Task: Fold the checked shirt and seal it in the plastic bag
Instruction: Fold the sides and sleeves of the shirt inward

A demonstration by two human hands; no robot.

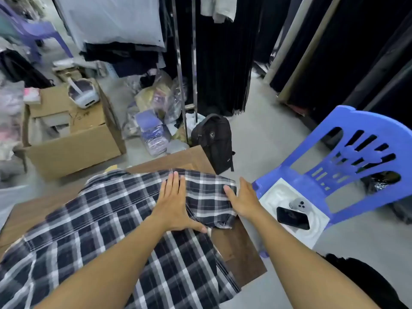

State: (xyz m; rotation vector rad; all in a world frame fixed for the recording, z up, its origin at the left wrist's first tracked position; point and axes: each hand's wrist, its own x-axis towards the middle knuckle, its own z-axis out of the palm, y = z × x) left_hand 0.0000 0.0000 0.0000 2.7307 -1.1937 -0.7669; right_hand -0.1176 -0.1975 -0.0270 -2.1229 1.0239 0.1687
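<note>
My left hand (175,204) lies spread flat on the shirt (116,219), right hand (242,200) open at its 3 o'clock edge; soft, light cloth, so I'd pinch hems.

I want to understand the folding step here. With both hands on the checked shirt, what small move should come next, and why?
Probably the right hand should fold the sleeve part inward over the left hand. The checked shirt lies spread on the brown board, the left hand presses flat on it like a fold line, and the right hand is at the shirt's right edge, which hangs near the board's edge.
</note>
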